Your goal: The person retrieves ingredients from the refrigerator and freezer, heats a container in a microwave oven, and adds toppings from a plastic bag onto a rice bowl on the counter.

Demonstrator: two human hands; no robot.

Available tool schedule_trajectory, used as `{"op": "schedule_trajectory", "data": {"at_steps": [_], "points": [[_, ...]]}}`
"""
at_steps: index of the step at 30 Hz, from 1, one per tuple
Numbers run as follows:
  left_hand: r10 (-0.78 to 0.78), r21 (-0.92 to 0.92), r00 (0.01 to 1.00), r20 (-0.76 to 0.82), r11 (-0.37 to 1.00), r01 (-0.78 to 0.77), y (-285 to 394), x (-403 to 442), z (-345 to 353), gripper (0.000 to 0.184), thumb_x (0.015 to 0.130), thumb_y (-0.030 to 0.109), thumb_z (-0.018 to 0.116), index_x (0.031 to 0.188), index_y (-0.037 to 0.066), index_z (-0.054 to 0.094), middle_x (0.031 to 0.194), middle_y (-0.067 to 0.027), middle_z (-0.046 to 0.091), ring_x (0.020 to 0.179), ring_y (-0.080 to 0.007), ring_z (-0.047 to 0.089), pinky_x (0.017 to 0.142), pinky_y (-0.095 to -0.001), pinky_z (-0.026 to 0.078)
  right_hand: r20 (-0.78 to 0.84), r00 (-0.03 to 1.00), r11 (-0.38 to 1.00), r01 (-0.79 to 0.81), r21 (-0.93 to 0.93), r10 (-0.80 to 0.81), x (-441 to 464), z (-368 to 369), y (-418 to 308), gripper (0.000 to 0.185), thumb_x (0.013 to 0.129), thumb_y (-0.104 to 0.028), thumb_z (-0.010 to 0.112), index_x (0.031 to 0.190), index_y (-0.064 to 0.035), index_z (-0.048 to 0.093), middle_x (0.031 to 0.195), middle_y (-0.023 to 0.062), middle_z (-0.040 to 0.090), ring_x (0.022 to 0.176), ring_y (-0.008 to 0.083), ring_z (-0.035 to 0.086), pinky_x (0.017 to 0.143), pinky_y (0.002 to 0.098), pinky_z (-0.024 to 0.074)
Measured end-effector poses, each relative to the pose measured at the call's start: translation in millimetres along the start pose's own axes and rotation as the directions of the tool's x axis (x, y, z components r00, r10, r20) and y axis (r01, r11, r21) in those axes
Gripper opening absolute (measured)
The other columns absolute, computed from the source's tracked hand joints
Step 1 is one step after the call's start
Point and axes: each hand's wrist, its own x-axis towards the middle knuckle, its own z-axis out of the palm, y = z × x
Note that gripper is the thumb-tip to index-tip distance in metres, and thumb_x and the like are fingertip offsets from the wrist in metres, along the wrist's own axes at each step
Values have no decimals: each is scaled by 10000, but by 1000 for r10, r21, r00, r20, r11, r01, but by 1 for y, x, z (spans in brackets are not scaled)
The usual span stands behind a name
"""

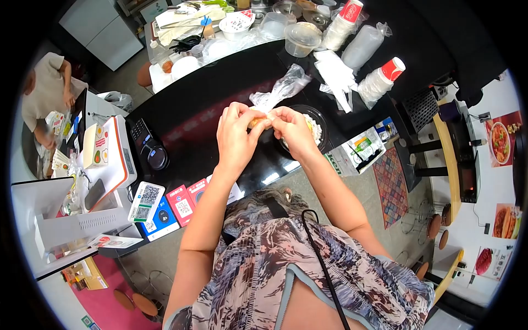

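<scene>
My left hand [236, 132] and my right hand [294, 133] meet over the black counter, fingertips pinched together. Between them is a small orange-yellow piece [257, 122], mostly covered by the fingers; its kind cannot be made out. Partly behind my right hand stands a round black bowl [326, 122] with white, rice-like food [315, 127] and a bit of yellow in it. Just beyond my fingertips lies a crumpled transparent plastic bag [283, 88].
Sleeved cup stacks [379, 83], white bags [335, 77] and a lidded plastic tub [302, 39] stand at the back right. A black card terminal [149, 146] and QR-code signs [181, 203] are on the left. Another person [52, 93] works at far left.
</scene>
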Motion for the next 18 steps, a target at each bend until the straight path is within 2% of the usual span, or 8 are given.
{"op": "schedule_trajectory", "data": {"at_steps": [2,3,5,8,10,14,16,18], "points": [[-93,-93,990,102,990,103,-2,1,0,144,754,155,767,853,75,701,877,-47,552,875,-244,557,762,-374,464,-8,1000,1000,17,-13,-17,-3,0,-1,76,925,-114,618,889,-50,636,756,-16,635,603,44,477,534,196,367],[-94,-93,990,106,990,104,-4,2,0,144,754,155,767,853,75,701,877,-47,552,875,-244,557,762,-374,464,-8,1000,1000,20,0,-20,-5,1,-2,79,928,-110,613,881,-48,629,752,-15,630,602,43,476,532,197,368],[-87,-131,981,171,985,110,-7,5,-1,128,758,79,759,866,56,692,857,-60,524,834,-224,547,731,-343,467,-7,1000,1000,24,13,-24,-6,1,-1,84,930,-106,608,873,-46,622,748,-13,626,601,43,475,531,198,369],[-35,-126,985,171,990,57,-7,6,0,101,771,56,732,847,46,666,872,-60,539,841,-231,554,732,-343,469,-5,999,999,46,-21,-46,-8,2,1,102,946,-113,583,887,-37,616,778,-2,620,613,54,474,555,205,367],[-17,-101,986,166,994,34,-3,6,0,94,775,54,719,842,46,653,889,-59,552,846,-234,560,729,-345,473,-29,995,983,87,-160,-93,-10,4,2,120,958,-120,570,881,-36,606,740,-20,576,609,48,458,545,202,354],[-14,-32,986,169,999,20,-2,4,3,85,786,67,691,836,47,625,943,-63,584,865,-242,577,709,-350,487,-76,991,980,98,-171,-112,-8,3,11,110,945,-97,585,884,-10,614,761,-7,586,659,47,473,577,227,382],[11,-10,987,158,1000,-10,-2,3,6,86,785,72,691,828,46,623,937,-64,586,862,-242,583,696,-352,492,-81,994,988,58,-144,-70,-9,2,14,102,946,-80,573,887,-8,618,764,-10,584,679,53,476,594,229,386],[34,14,989,146,999,-36,-2,2,10,87,783,77,691,821,44,620,931,-64,589,859,-242,589,683,-355,496,-86,992,985,79,-157,-93,-6,0,20,105,946,-75,567,878,-10,615,754,-13,577,662,53,470,580,229,382]]}}
